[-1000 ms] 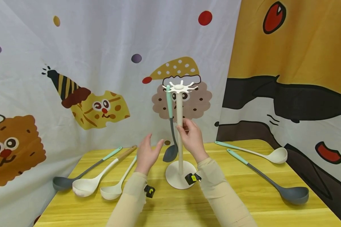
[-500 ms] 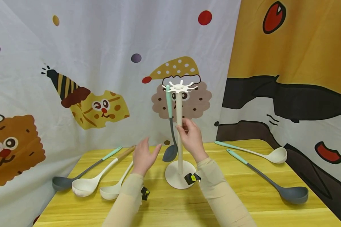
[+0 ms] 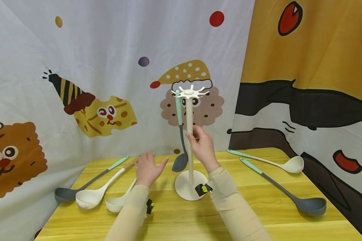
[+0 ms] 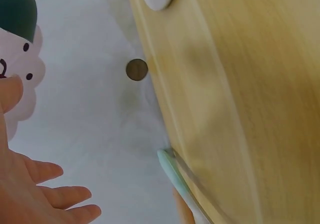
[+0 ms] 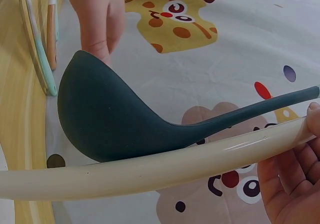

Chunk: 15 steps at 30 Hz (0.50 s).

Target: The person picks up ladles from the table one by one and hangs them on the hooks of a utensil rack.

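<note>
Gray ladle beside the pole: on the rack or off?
On: the gray ladle hangs by its mint handle from the white rack, its bowl off the table; the right hand holds only the pole.

Behind the yellow wood-grain table (image 3: 175, 219) I see a white cartoon-print curtain (image 3: 108, 47): a cheese wedge (image 3: 114, 113) in a striped party hat (image 3: 67, 91), a cookie (image 3: 212, 108) in a spotted cap (image 3: 188, 72), a brown biscuit (image 3: 25, 150).

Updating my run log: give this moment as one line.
left hand: empty, near white mint-handled ladle; right hand: holds stand; hanging on stand: dark ladle
</note>
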Each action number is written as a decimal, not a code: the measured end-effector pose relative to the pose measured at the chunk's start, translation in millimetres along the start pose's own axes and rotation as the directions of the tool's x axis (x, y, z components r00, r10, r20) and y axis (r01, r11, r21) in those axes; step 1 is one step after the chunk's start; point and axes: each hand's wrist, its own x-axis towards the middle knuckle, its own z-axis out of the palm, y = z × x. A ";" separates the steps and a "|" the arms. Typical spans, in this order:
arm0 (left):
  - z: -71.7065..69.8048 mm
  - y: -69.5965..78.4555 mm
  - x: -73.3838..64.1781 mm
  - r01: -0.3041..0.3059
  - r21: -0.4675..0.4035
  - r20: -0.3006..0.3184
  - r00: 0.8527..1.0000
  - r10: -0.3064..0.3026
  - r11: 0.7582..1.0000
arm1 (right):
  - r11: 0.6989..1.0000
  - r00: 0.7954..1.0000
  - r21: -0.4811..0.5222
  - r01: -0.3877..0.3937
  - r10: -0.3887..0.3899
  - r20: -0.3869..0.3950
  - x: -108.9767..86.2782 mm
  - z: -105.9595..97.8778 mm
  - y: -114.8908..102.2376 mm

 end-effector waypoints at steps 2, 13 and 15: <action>0.8 -3.2 0.6 0.005 0.008 0.011 1.000 -0.005 1.000 | 1.000 1.000 -0.001 0.000 0.000 -0.001 0.2 0.0 0.3; 5.0 -16.7 3.1 0.075 0.021 0.109 0.991 -0.077 0.997 | 1.000 1.000 -0.006 0.002 -0.002 -0.004 -0.1 0.3 0.9; 5.4 -19.0 3.9 0.084 0.024 0.120 0.989 -0.086 0.996 | 1.000 1.000 -0.005 -0.002 0.002 -0.001 -0.4 0.3 0.5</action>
